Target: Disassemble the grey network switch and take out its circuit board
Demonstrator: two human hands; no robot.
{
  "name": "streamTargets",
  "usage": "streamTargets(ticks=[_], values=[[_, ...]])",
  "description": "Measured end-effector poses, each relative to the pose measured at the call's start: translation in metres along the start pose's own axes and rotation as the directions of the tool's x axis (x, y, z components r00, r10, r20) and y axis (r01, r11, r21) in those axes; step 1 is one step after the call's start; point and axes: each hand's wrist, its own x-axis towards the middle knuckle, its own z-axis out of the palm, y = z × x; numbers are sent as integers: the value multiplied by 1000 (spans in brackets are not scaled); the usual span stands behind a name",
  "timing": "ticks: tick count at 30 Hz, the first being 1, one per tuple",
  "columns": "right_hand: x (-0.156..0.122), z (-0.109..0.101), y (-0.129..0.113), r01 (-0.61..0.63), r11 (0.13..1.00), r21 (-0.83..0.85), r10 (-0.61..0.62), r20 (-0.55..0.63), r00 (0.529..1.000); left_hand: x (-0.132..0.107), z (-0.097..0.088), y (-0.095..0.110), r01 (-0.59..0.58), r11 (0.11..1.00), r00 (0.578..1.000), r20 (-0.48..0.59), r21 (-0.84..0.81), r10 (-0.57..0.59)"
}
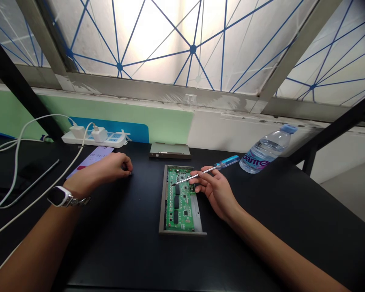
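Observation:
A screwdriver (228, 161) with a clear blue handle lies across the fingers of my right hand (216, 187), its handle pointing up to the right. Its shaft slants down over a green circuit board (182, 209), and the tip is at the board's upper left part. The board sits in a grey metal tray-like housing (163, 202) on the black table. Left of it, my left hand (117, 165) is closed just above the table, thumb and fingers pinched together. Something tiny and pale shows at the fingertips, too small to name.
Behind the board lies a flat metal cover (170, 151). A tilted-looking water bottle (266, 149) stands at the right. A phone (91, 159) lies partly behind my left forearm, near a power strip (115, 140) with white chargers. White cables (16, 162) run along the left side.

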Motion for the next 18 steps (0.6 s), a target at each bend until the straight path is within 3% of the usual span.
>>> streamTargets(ticks=[8, 18], values=[[0, -1, 2, 5, 1000, -16, -5, 18, 1000, -4, -2, 3, 38, 992, 998, 62, -123, -30], [-1, 0, 2, 10, 1000, -26, -9, 39, 999, 2, 6, 11, 36, 999, 997, 62, -18, -35]])
